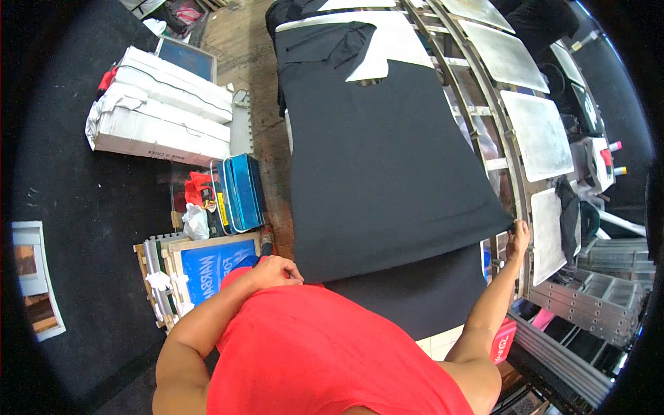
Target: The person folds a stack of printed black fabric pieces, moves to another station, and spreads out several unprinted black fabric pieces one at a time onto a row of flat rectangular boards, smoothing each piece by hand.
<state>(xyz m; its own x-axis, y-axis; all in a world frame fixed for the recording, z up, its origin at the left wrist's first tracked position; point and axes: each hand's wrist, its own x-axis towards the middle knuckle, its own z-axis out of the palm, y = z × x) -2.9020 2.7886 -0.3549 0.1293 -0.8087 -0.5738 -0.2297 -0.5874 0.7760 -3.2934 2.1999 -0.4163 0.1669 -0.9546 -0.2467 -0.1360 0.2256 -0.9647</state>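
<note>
A black T-shirt point(387, 166) lies spread over a white board point(398, 45), which shows at its neck and far end. Its near hem runs between my two hands. At the hem's left corner, my left hand point(275, 271) is closed, with its fingertips pinching the cloth. My right hand point(519, 238) pinches the hem's right corner, arm stretched out. Part of the shirt's far side is folded over in a wrinkled heap. Below the hem, more black cloth point(415, 294) hangs or lies nearer to me.
White boxes point(162, 114), a blue crate point(242, 194) and blue-screened frames point(211, 270) stand at the left. Curved metal rails point(508, 145) with several pale flat plates point(536, 131) run along the right. An aluminium ladder point(588, 301) and a red box point(503, 340) are at the lower right.
</note>
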